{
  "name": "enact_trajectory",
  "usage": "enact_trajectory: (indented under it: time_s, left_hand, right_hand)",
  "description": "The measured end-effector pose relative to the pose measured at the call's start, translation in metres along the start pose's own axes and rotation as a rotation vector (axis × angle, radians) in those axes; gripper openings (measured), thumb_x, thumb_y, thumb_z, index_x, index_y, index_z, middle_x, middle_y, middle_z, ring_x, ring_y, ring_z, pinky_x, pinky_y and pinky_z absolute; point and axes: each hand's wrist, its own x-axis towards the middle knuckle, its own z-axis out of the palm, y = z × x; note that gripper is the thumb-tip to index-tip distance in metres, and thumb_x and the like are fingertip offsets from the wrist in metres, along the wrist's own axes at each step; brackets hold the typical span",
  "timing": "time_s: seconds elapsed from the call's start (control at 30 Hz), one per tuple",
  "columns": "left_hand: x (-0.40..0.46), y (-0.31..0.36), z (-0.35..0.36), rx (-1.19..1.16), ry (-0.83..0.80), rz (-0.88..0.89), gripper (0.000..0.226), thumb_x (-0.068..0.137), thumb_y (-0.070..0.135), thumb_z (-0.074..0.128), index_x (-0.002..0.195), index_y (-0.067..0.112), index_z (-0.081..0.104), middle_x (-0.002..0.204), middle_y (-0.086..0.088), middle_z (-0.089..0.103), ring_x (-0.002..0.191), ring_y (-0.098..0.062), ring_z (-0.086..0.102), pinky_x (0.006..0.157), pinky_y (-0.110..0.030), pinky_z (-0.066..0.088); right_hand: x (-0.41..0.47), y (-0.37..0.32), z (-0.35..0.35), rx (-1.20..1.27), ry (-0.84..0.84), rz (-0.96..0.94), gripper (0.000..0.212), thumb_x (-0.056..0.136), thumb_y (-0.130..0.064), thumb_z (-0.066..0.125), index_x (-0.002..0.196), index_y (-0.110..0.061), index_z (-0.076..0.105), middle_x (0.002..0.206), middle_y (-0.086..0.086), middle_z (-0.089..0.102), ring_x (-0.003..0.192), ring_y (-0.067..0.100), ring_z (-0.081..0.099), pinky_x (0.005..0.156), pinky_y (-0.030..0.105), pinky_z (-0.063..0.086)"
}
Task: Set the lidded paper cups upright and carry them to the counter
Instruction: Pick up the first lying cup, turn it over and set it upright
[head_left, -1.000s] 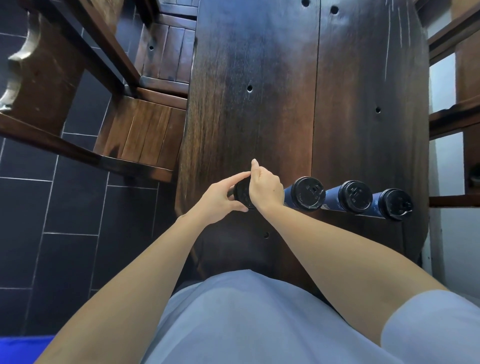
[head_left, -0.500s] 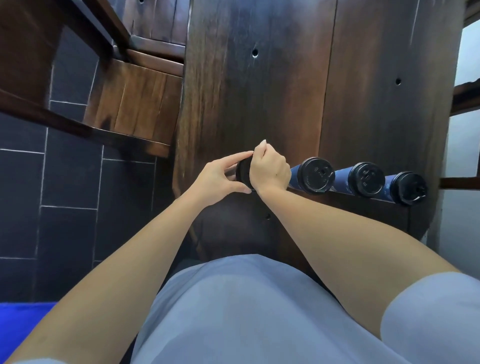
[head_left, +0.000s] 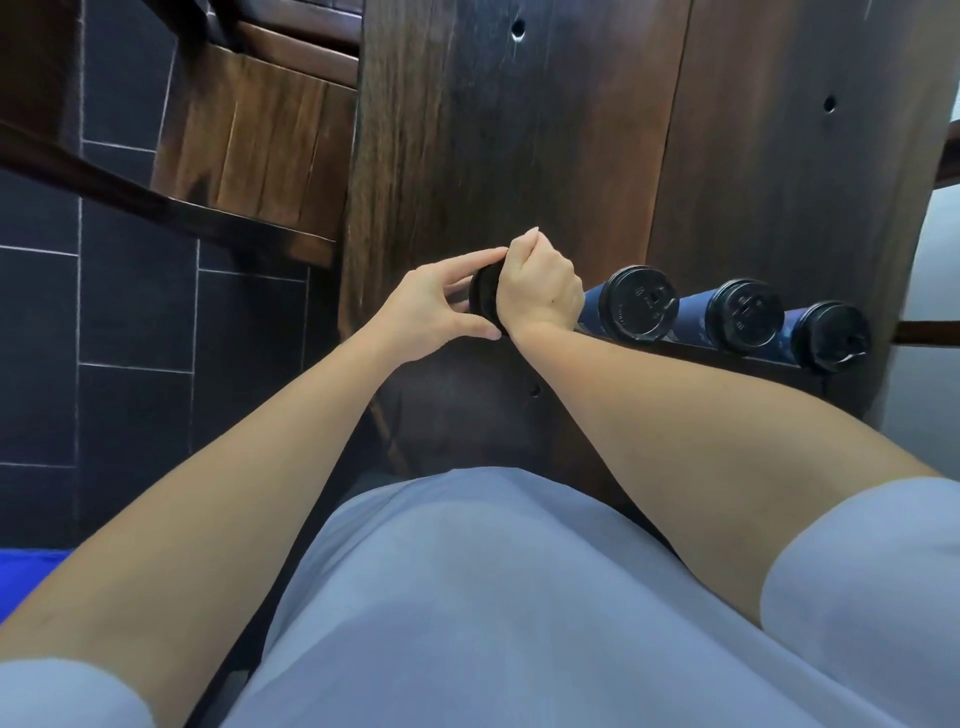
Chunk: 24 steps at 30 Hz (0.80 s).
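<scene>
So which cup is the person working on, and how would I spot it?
Find the dark wooden table; along its near edge runs a row of blue paper cups with black lids. It is the leftmost cup, unlike its three neighbours the only one held: right hand wraps it, left hand pinches its lid.

i count four lidded paper cups (head_left: 636, 304) on the one dark wooden table (head_left: 519, 156), and one wooden chair (head_left: 260, 150) on my left.
</scene>
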Motion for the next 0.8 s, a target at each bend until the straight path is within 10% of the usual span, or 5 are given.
enact_trajectory:
  time_s: [0.23, 0.5, 0.8]
  left_hand:
    - [-0.001, 0.002, 0.0, 0.034, -0.003, -0.006, 0.087, 0.079, 0.005, 0.088, 0.152, 0.035, 0.05, 0.151, 0.011, 0.056, 0.14, -0.016, 0.052, 0.116, -0.042, 0.047]
    - [0.0, -0.004, 0.0, 0.054, -0.004, -0.002, 0.087, 0.08, 0.005, 0.088, 0.154, 0.03, 0.049, 0.152, 0.008, 0.056, 0.143, -0.018, 0.05, 0.117, -0.049, 0.045]
    - [0.003, -0.004, 0.001, 0.099, 0.0, 0.015, 0.086, 0.082, 0.007, 0.087, 0.155, 0.028, 0.047, 0.155, 0.007, 0.053, 0.147, -0.017, 0.044, 0.122, -0.045, 0.039]
  right_hand:
    - [-0.004, 0.004, -0.013, 0.208, -0.165, -0.004, 0.05, 0.109, -0.048, 0.022, 0.11, -0.016, 0.06, 0.107, 0.001, 0.067, 0.094, 0.017, 0.061, 0.084, 0.036, 0.049]
    - [-0.038, 0.07, -0.039, 0.535, -0.445, -0.229, 0.074, 0.092, -0.03, 0.075, 0.153, -0.032, 0.034, 0.153, -0.008, 0.048, 0.138, 0.009, 0.046, 0.109, 0.024, 0.042]
    - [-0.031, 0.078, -0.034, 0.506, -0.422, -0.265, 0.086, 0.085, -0.028, 0.083, 0.155, -0.034, 0.034, 0.156, -0.01, 0.045, 0.139, 0.013, 0.047, 0.109, 0.028, 0.045]
